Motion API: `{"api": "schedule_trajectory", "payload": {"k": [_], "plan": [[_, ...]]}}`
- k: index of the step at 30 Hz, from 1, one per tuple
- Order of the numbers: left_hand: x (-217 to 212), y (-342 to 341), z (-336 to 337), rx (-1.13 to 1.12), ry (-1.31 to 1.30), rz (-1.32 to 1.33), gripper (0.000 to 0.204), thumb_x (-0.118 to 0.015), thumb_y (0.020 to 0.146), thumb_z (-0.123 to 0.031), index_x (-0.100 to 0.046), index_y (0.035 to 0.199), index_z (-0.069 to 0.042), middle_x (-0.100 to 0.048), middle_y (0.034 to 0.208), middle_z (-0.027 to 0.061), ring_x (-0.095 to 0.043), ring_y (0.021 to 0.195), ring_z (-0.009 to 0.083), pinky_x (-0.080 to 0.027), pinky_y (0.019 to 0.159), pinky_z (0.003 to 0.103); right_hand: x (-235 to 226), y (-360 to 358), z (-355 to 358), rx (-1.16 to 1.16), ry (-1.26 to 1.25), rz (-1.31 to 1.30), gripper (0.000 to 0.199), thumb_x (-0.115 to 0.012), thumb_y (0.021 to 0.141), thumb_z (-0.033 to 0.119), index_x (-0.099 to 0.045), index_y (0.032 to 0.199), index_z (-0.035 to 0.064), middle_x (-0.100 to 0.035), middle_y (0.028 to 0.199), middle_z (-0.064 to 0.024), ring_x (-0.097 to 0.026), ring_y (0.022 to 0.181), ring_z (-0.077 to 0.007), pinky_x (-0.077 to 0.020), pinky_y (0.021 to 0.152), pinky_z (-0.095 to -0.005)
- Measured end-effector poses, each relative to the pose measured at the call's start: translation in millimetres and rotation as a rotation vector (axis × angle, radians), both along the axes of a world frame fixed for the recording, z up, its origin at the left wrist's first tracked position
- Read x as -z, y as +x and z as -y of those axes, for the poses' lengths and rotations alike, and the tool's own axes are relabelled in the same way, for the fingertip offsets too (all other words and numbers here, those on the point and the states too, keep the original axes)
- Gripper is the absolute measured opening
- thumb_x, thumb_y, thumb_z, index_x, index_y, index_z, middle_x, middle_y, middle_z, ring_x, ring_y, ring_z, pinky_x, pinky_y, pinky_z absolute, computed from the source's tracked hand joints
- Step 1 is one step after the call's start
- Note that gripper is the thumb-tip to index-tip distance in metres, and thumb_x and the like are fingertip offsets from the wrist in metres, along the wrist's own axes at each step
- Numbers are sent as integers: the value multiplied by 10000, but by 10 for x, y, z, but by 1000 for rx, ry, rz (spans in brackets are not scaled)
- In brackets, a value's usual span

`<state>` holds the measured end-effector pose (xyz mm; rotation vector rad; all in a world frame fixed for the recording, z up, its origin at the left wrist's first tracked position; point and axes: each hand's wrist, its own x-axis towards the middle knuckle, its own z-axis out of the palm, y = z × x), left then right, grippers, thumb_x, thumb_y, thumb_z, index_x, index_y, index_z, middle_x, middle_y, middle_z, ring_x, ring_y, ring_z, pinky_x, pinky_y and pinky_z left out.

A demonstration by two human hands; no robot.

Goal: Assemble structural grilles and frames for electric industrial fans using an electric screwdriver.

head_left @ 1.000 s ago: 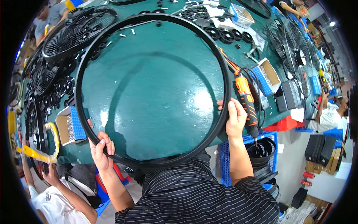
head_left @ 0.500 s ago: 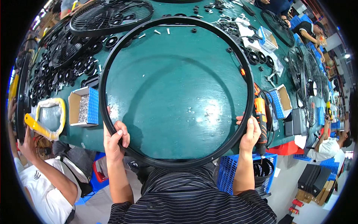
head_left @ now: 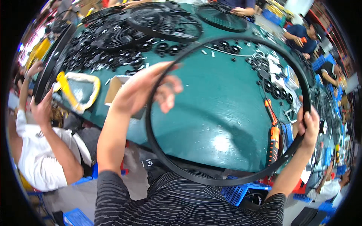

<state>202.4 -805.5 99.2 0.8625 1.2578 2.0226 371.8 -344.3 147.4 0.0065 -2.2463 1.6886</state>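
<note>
So I've got this big black ring (head_left: 217,182) up in front of me, tilted a bit, over the front edge of the table (head_left: 200,94), with its bottom just in front of my striped shirt (head_left: 181,203). My right hand (head_left: 309,126) has hold of it on the right side, fingers wrapped round the rim. My left hand (head_left: 152,88) is up at the other side, kinda blurry, fingers apart and loosely bent, some showing inside the hoop. Honestly can't tell if it's touching the rim.

Looking through the ring you get mostly green tabletop, plus an orange power screwdriver (head_left: 274,141) over by the right side. Some black discs (head_left: 277,92) sit further up from that. A blue crate (head_left: 233,194) is below the table edge.

Partly behind my left arm is a cardboard box (head_left: 112,90), and next to it a yellow and white loop with a handle (head_left: 97,88). Past those it's a big mess of small black parts (head_left: 85,54), with fan grilles (head_left: 166,22) lying at the far side. On my left, a person in a white shirt (head_left: 41,158) has their hands on another black hoop (head_left: 49,71).
</note>
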Motion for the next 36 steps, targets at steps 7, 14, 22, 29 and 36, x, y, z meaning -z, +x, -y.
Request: {"api": "schedule_trajectory", "payload": {"k": [7,14,22,29,36], "plan": [[-178,-275,-723,73,-172,19,411,-630,919,-142,-526,1276,33,-424,592,-68,-361,381,11,-266,348,187,-384,-959,531,225,985,-415,400,-724,864,150,-616,1198,-42,-669,1103,-115,-611,1056,-194,-438,971,-309],[698,43,-515,-499,156,647,198,-556,958,-109,-534,1146,-51,-368,645,-60,-355,435,44,-309,383,221,568,472,1306,-551,-102,-14,425,-763,824,327,-685,958,-69,-707,825,-187,-692,745,-261,-545,677,-355],[1098,347,-698,-671,254,844,156,-560,947,-82,-526,1094,-44,-387,660,-33,-361,485,67,-320,446,229,1689,807,2066,-414,-1062,489,538,-584,980,221,-376,1437,29,-595,1251,-229,-629,1076,-294,-520,901,-395],[887,1095,-992,-848,66,415,316,-521,951,-75,-411,1243,-20,-444,695,12,-438,454,113,-378,427,243,1767,816,2110,-26,-1269,349,331,-579,978,163,-502,1298,126,-586,1274,-261,-614,1146,-369,-552,900,-448],[830,1455,-977,-761,216,203,485,-524,878,104,-289,1274,-47,-522,718,71,-570,524,154,-503,491,273,1930,863,1801,-172,-1260,386,405,-666,907,107,-500,1276,96,-614,1216,-259,-656,1062,-325,-580,883,-424]]}}
